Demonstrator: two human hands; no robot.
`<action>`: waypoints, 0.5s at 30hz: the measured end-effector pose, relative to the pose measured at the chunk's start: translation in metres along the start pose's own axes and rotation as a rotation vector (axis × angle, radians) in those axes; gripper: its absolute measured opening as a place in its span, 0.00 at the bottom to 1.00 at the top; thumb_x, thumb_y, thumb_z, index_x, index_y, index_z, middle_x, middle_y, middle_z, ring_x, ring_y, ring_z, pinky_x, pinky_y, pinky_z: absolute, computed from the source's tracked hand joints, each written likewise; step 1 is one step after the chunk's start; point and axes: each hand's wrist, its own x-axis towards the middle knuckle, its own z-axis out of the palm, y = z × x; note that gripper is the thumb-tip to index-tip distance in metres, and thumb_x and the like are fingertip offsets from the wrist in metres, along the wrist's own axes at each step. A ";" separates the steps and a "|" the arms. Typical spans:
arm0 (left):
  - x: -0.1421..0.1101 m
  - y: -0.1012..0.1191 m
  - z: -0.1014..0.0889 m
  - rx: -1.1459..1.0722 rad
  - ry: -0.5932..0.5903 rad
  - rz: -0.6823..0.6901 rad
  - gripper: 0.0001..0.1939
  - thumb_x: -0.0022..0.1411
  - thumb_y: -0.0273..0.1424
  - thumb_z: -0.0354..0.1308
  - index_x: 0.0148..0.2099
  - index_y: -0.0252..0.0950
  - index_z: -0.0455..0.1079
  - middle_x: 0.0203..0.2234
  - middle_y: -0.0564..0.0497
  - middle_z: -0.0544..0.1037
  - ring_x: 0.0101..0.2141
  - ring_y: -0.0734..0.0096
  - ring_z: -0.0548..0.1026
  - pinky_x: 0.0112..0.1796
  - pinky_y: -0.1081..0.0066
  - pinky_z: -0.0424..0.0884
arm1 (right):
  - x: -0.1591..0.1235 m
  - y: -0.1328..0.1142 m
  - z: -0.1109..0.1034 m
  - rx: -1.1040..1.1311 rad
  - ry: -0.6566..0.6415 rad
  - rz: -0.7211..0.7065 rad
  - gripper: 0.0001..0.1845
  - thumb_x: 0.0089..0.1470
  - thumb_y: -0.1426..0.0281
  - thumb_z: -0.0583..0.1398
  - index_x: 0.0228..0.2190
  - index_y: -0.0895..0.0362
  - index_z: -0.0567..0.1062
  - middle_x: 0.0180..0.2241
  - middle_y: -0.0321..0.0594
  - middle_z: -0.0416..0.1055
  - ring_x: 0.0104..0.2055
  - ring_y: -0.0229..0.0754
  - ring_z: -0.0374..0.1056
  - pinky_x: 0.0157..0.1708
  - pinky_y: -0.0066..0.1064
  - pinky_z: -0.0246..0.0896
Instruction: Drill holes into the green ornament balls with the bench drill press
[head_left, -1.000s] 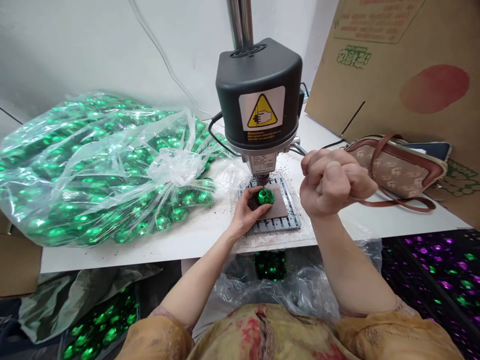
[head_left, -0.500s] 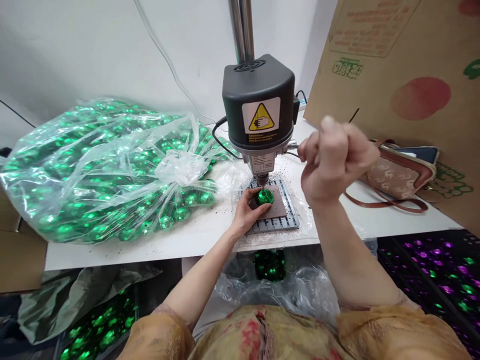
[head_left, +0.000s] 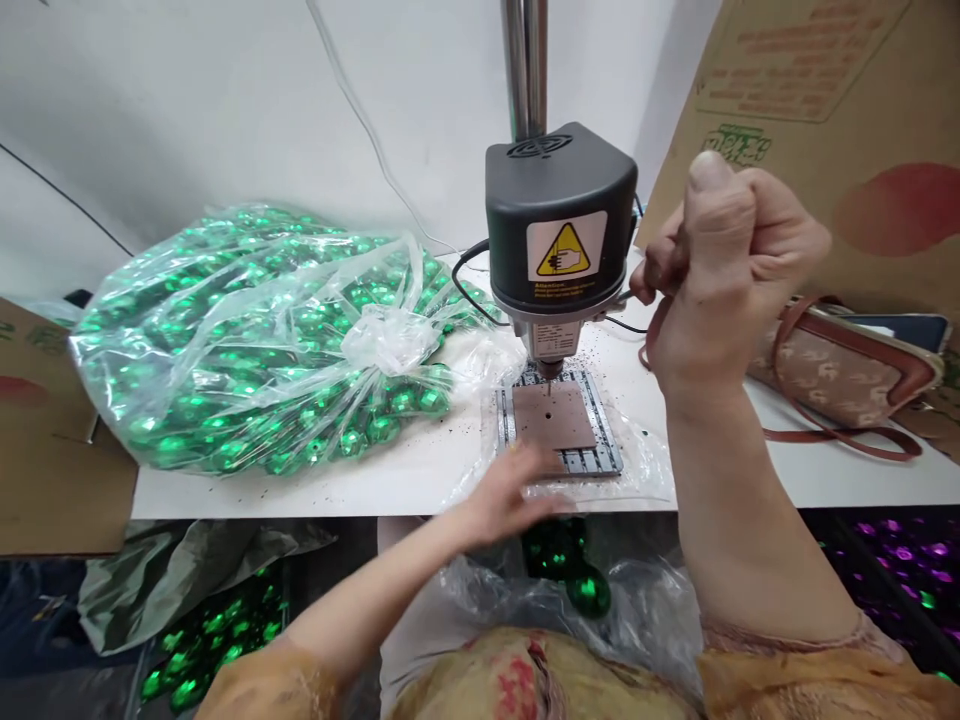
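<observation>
My left hand (head_left: pixel 510 492), smeared by motion, is at the front edge of the table with fingers and thumb apart and nothing between them. Below it a shiny green faceted ball (head_left: pixel 589 590) shows above an open clear plastic bag (head_left: pixel 649 590) by my lap, near more green balls. My right hand (head_left: pixel 724 260) is raised and closed around the lever (head_left: pixel 625 297) of a black bench drill press (head_left: pixel 559 190); its grip end is hidden by my fingers. Under the drill bit (head_left: pixel 548 388), a brown board (head_left: pixel 574 425) with a small hole lies on the slotted metal base (head_left: pixel 607 458).
A large tied clear bag of green balls (head_left: pixel 262 340) fills the table's left. At right lie a patterned purse (head_left: pixel 847 365) and a cardboard box (head_left: pixel 810 110). Dark crates of green balls (head_left: pixel 217 625) and purple ones (head_left: pixel 900 555) stand below. Shavings dot the white table (head_left: pixel 300 492).
My left hand has drawn back from under the drill, letting go of the green ball, which is now below the table edge. My right hand has risen with the lever; the view has shifted left.
</observation>
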 end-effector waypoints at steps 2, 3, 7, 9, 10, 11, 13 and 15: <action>0.026 -0.037 -0.038 0.237 0.152 -0.206 0.07 0.72 0.35 0.58 0.48 0.39 0.73 0.43 0.43 0.80 0.46 0.56 0.77 0.49 0.58 0.71 | 0.000 -0.001 0.000 0.019 0.009 -0.006 0.23 0.60 0.68 0.61 0.19 0.53 0.57 0.14 0.26 0.53 0.14 0.26 0.49 0.14 0.28 0.42; 0.041 -0.057 -0.058 0.395 0.187 -0.349 0.05 0.72 0.31 0.58 0.47 0.38 0.73 0.43 0.42 0.80 0.46 0.54 0.75 0.50 0.57 0.70 | 0.000 -0.001 0.000 0.025 0.012 -0.012 0.23 0.59 0.67 0.62 0.18 0.53 0.57 0.14 0.26 0.53 0.14 0.27 0.49 0.14 0.29 0.41; 0.085 -0.118 -0.118 0.632 0.225 -0.593 0.06 0.71 0.24 0.53 0.44 0.33 0.72 0.41 0.38 0.76 0.49 0.50 0.71 0.54 0.51 0.62 | -0.001 -0.003 0.000 -0.018 -0.008 -0.009 0.24 0.61 0.64 0.60 0.19 0.54 0.56 0.15 0.25 0.54 0.15 0.25 0.50 0.16 0.26 0.44; 0.096 -0.134 -0.127 0.663 0.179 -0.628 0.06 0.70 0.25 0.54 0.45 0.32 0.72 0.43 0.37 0.75 0.51 0.50 0.69 0.56 0.51 0.60 | -0.003 -0.003 0.000 -0.039 -0.014 -0.015 0.24 0.62 0.63 0.59 0.20 0.54 0.56 0.16 0.25 0.54 0.16 0.24 0.50 0.16 0.25 0.45; 0.099 -0.139 -0.128 0.678 0.150 -0.652 0.06 0.70 0.25 0.55 0.46 0.31 0.72 0.45 0.36 0.75 0.53 0.50 0.67 0.56 0.52 0.59 | -0.003 -0.003 0.000 -0.041 -0.013 -0.019 0.24 0.62 0.62 0.59 0.20 0.54 0.56 0.16 0.25 0.54 0.16 0.24 0.50 0.16 0.25 0.45; 0.102 -0.144 -0.128 0.687 0.123 -0.674 0.06 0.69 0.25 0.56 0.46 0.31 0.72 0.46 0.35 0.75 0.54 0.50 0.66 0.57 0.52 0.59 | -0.003 -0.003 0.000 -0.039 -0.009 -0.025 0.24 0.62 0.62 0.59 0.20 0.54 0.56 0.16 0.25 0.54 0.16 0.24 0.51 0.16 0.24 0.44; 0.108 -0.151 -0.125 0.680 0.094 -0.702 0.05 0.68 0.26 0.58 0.45 0.29 0.72 0.46 0.34 0.75 0.55 0.50 0.65 0.57 0.52 0.59 | -0.004 -0.002 0.000 -0.037 0.000 -0.036 0.24 0.62 0.62 0.59 0.20 0.54 0.55 0.16 0.25 0.53 0.16 0.23 0.51 0.16 0.24 0.44; 0.114 -0.157 -0.124 0.652 0.101 -0.716 0.06 0.68 0.27 0.60 0.44 0.28 0.72 0.44 0.34 0.76 0.54 0.49 0.67 0.56 0.50 0.60 | -0.004 -0.002 0.001 -0.034 0.002 -0.045 0.24 0.62 0.62 0.59 0.20 0.54 0.55 0.16 0.25 0.53 0.16 0.24 0.51 0.16 0.24 0.44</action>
